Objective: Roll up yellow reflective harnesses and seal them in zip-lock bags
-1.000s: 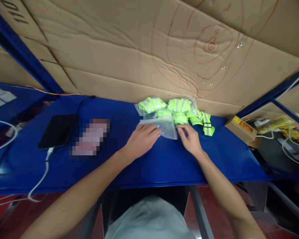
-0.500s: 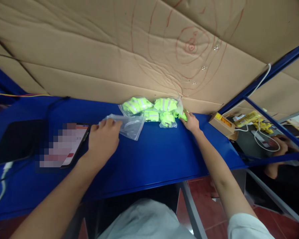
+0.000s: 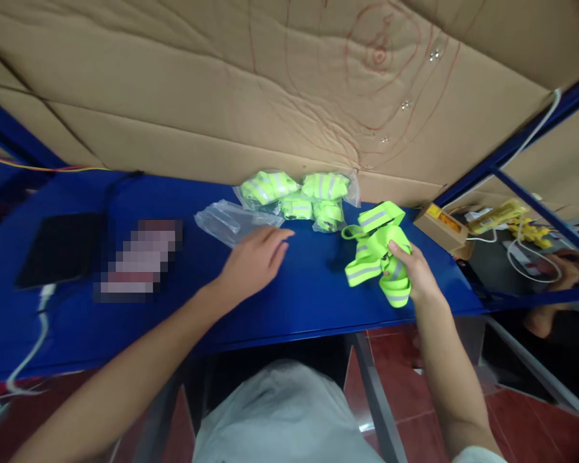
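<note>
My right hand is closed around a bunch of neon yellow-green reflective straps with grey stripes, held above the blue table. Loops of the straps hang out to the left and below the fingers. My left hand is over the middle of the table with its fingers apart, holding nothing. Just behind it lies a clear plastic bag, flat and partly covered by the fingers. Several clear bags packed with the same kind of straps sit together against the cardboard wall.
A phone with a blurred screen and a black tablet-like device on a white cable lie at left. An opened cardboard box stands at the right end, beside a blue frame bar. Another person's hand shows beyond it.
My right hand has lifted the reflective straps from beside the packed bags and brought them nearer. My left hand has let go of the clear bag and moved right.
</note>
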Action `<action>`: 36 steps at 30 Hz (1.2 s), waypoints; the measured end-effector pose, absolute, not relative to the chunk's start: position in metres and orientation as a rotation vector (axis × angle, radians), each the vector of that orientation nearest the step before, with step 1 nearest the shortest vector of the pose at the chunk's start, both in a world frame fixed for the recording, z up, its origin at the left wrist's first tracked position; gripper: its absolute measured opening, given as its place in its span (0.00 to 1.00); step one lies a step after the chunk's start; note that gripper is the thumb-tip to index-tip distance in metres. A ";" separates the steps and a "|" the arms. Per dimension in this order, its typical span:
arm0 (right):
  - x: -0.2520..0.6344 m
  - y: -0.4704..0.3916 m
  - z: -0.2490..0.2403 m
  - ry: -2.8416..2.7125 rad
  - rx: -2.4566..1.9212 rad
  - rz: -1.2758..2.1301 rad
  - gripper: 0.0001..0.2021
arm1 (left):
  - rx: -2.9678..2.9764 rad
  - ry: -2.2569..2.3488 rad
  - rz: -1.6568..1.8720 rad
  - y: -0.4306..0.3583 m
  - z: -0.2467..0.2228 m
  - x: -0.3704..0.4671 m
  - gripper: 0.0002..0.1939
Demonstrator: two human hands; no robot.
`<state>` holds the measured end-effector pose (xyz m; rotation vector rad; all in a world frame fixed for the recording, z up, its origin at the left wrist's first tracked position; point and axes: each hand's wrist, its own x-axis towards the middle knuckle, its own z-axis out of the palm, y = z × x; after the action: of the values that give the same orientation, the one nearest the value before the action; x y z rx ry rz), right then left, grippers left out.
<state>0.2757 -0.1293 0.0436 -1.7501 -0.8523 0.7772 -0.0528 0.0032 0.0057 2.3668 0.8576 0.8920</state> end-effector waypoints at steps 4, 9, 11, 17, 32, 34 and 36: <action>0.215 -0.121 0.046 -0.856 -1.535 1.237 0.35 | 2.026 0.435 0.779 -0.012 -0.005 -0.033 0.55; 0.192 -0.081 0.036 -0.953 -1.491 1.441 0.36 | 1.223 0.493 0.775 -0.001 -0.004 -0.035 0.62; 0.199 -0.059 0.026 -1.040 -1.604 1.326 0.37 | 1.154 0.614 0.802 0.005 -0.001 -0.041 0.47; 0.217 -0.036 -0.006 -1.699 -1.595 0.554 0.36 | 1.084 0.817 0.827 0.010 0.002 -0.048 0.23; 0.197 -0.063 -0.004 -2.206 -1.082 -0.554 0.29 | 1.054 0.799 0.649 0.007 0.014 -0.046 0.19; 0.198 -0.062 -0.006 -2.126 -1.107 -0.323 0.21 | 1.143 0.795 0.633 0.007 0.015 -0.048 0.21; 0.199 -0.060 -0.008 -1.982 -1.175 -0.025 0.13 | 1.287 0.814 0.722 0.007 0.012 -0.050 0.24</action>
<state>0.1991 -0.0598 -0.0083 -1.1752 -1.9817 -0.0253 -0.0498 0.0074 0.0122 1.2872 0.8144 0.7222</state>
